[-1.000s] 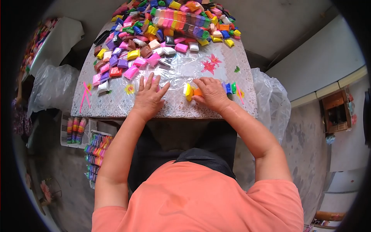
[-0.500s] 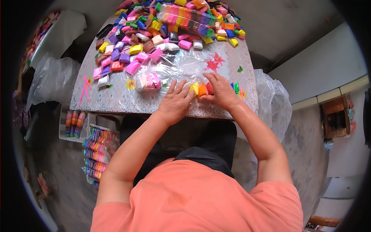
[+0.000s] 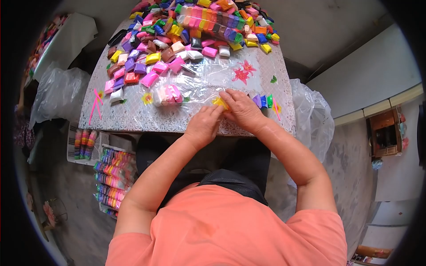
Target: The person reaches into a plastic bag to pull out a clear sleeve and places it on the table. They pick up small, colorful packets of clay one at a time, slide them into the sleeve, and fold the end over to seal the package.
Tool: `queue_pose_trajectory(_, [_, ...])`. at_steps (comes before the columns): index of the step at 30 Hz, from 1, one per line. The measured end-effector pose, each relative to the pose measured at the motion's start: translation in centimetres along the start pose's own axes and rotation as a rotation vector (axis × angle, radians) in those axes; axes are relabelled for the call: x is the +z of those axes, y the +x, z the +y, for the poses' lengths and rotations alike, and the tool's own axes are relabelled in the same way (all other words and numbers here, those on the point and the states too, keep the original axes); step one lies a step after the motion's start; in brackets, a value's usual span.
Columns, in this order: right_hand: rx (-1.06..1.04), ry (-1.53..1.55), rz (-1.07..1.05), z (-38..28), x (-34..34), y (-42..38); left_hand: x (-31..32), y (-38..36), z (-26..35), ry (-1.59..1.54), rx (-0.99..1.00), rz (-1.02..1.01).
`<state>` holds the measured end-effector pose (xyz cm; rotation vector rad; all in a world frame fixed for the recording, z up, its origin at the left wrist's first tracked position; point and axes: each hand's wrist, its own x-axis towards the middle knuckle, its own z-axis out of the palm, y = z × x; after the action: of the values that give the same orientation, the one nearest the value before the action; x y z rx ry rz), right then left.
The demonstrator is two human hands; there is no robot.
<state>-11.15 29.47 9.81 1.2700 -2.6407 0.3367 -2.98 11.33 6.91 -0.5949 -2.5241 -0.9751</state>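
On the table's near side my left hand (image 3: 204, 125) has its fingers bent in against a small yellow packet (image 3: 219, 103). Next to it, my right hand (image 3: 244, 111) curls over the yellow packet's right end, covering whatever else is under the palm. Just right of that hand stand a purple packet (image 3: 257, 101), a blue packet (image 3: 263, 101) and a green packet (image 3: 270, 101). To the left lies a clear plastic bag (image 3: 199, 84) with pink and white packets (image 3: 170, 95) inside its left end.
A large heap of coloured packets (image 3: 166, 55) covers the far side, with a filled clear pack (image 3: 211, 22) on top. Pink strips (image 3: 94, 106) lie at the left edge. Below left are a white basket (image 3: 80, 159) and a tray of filled packs (image 3: 103, 206).
My right hand has moved left and closed over the orange and red packets, uncovering the purple one. My left hand has left the plastic bag and drawn in to the yellow packet.
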Motion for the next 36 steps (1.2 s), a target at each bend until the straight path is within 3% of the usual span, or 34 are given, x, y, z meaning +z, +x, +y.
queue_pose_trajectory(5, [0.050,0.070,0.027,-0.9,0.5,0.6,1.1,-0.8,-0.9,-0.247,-0.108,0.101])
queue_pose_trajectory(11, [0.060,0.090,0.033,-1.5,0.2,1.3,2.0,-1.1,-2.4,-0.523,-0.322,0.023])
queue_pose_trajectory(14, [0.023,0.104,0.040,-1.1,0.2,1.4,1.9,-1.3,-3.1,-0.516,-0.276,0.024])
queue_pose_trajectory(15, [0.040,0.139,0.024,-1.2,-0.3,1.4,1.1,-1.2,-2.8,-0.490,-0.322,-0.002])
queue_pose_trajectory(19, [0.115,0.289,0.006,-2.2,-2.7,2.0,-3.1,-1.3,-1.5,-0.011,-0.114,0.206])
queue_pose_trajectory(21, [0.054,0.332,0.079,-3.1,-4.1,3.5,-5.3,-0.7,-1.1,0.258,-0.021,0.217])
queue_pose_trajectory(24, [-0.014,0.361,0.085,-4.3,-4.5,6.6,-4.4,-0.7,-2.5,0.593,-0.046,0.097])
queue_pose_trajectory(28, [-0.052,0.330,0.021,-5.4,-1.8,10.4,-3.6,-1.7,-3.7,0.565,-0.003,0.109])
queue_pose_trajectory(32, [-0.072,0.209,-0.014,-5.1,0.3,11.9,-6.0,-3.0,-4.2,0.300,-0.065,0.145])
queue_pose_trajectory(36, [-0.113,0.173,-0.029,-4.3,1.7,12.4,-8.8,-1.8,-5.0,0.228,-0.001,0.304])
